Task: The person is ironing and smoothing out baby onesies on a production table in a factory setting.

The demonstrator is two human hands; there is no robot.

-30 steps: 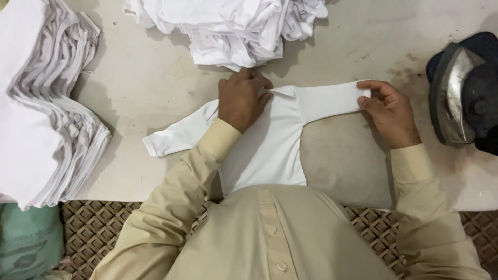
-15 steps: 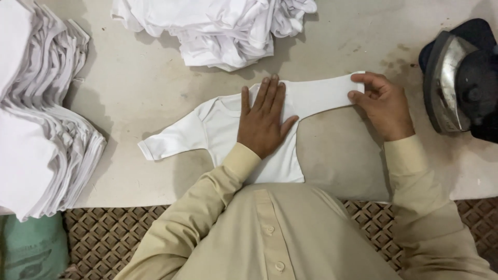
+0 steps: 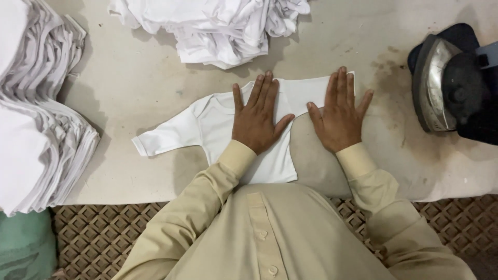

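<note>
1. Padded table [image 3: 155, 67]: stained surface could soil white cloth.
2. Small white garment [image 3: 207, 127]: lies flat at the table's near edge.
3. Left hand [image 3: 257, 122], right hand [image 3: 340, 116]: both open, palms pressing garment; uneven pressure risks creases.

Bare tabletop [image 3: 135, 78] lies open between the folded stack [image 3: 36, 119] along the left edge and the loose heap [image 3: 218, 28] at the far edge. The near right corner is also free. The iron [image 3: 451, 85] blocks the right edge, close beside the right hand [image 3: 340, 116]; both hands lie flat, the left hand [image 3: 258, 116] on the shirt [image 3: 207, 129] mid-tabletop.
</note>
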